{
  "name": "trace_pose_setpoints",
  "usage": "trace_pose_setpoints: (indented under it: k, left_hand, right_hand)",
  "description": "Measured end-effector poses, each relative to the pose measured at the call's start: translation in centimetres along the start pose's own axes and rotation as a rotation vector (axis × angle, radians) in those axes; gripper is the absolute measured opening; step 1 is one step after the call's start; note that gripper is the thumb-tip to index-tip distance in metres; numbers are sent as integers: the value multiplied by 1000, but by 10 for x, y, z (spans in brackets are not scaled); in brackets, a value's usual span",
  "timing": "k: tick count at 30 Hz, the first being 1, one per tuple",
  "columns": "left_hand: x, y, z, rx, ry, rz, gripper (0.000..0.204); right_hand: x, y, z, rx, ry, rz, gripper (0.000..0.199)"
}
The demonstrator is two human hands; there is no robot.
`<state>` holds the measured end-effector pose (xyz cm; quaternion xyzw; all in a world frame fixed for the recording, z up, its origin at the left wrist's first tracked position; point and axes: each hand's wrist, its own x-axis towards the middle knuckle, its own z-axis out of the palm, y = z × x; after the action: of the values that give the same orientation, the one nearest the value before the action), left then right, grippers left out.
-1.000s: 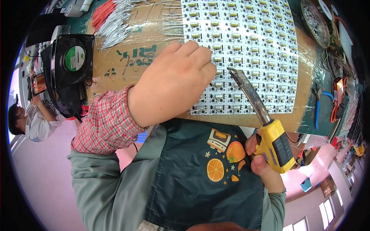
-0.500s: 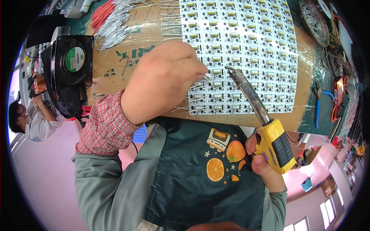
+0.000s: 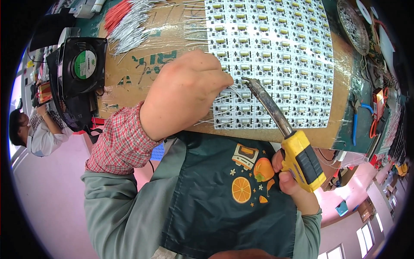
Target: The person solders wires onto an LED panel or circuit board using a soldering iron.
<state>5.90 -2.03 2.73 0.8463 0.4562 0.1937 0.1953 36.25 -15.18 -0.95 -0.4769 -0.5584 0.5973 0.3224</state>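
Observation:
My left hand [image 3: 185, 93] is closed in a pinch over the left part of a white circuit board panel [image 3: 297, 73]. Thin white wires [image 3: 233, 90] stick out from between its fingertips. In my right hand [image 3: 288, 179] is a yellow and black soldering gun [image 3: 299, 157], gripped by its handle. The gun's dark metal tip points up and left, close to the wire ends above the panel. Whether it touches them I cannot tell. More white wires run leftward from the panel's left edge, and my left hand hides part of that edge.
Red wires [image 3: 115, 16] and a bundle of white wires [image 3: 131, 32] lie at the far left of the brown board. A black fan [image 3: 83, 64] stands left. On the right are a round metal dish [image 3: 352, 26] and blue-handled pliers [image 3: 355, 125]. Another person [image 3: 41, 127] sits far left.
The soldering gun has moved left, bringing its tip nearer to my left fingertips. My left hand has shifted slightly right and still pinches the wires.

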Motion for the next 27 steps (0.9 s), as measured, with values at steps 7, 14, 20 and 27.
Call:
trace_pose_setpoints:
  k: [7,14,20,27]
  left_hand:
    - [-2,1,2,22,16,0,14]
    - [0,5,-1,31,-7,14,14]
    - [2,5,-3,32,-48,26,15]
    - [2,6,-2,46,-46,24,15]
  right_hand:
    - [-16,24,0,114,-79,121,70]
    - [-10,14,3,167,-55,151,63]
    - [-14,22,0,18,-61,107,55]
    - [-18,22,3,41,-19,125,65]
